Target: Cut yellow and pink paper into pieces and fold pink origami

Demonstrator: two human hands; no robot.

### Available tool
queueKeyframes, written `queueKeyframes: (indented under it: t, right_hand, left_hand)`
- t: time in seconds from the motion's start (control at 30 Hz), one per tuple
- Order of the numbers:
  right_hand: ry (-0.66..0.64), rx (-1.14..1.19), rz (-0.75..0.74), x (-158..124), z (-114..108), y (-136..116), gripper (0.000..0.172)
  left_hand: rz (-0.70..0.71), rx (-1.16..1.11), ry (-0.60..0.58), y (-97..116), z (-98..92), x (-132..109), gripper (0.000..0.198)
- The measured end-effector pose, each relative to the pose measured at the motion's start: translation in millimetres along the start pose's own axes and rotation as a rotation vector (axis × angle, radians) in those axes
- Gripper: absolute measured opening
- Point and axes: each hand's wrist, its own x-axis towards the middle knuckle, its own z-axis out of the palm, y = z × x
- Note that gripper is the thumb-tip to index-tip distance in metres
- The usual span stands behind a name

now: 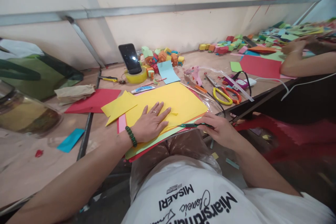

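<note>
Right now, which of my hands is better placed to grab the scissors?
Probably your right hand: it's nearer the scissors, though it holds a slim green tool it would have to put down. Your left hand lies spread on the yellow paper, farther away.

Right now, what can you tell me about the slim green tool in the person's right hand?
The slim green tool is long and narrow, dark green with blackish parts, and looks smooth and hard. It lies almost level, pinched in the right hand, whose fingers hide its middle. Its thin tip points left, near the front edge of the yellow paper. Whether it is a pen or cutter, I cannot tell.
</note>
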Motion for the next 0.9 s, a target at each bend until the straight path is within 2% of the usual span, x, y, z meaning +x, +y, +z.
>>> queueKeyframes:
  t: [0.6, 0.9]
  right_hand:
    - [-0.014, -0.014, -0.034, 3.1, 4.3, -10.0, 0.022]
    - [0.006, -0.030, -0.005, -3.9, 5.9, -5.7, 0.021]
  left_hand:
    - [-0.009, 0.019, -0.022, 2.0, -3.2, -0.5, 0.057]
    - [-0.010, 0.017, -0.006, 3.1, 4.2, 4.9, 0.057]
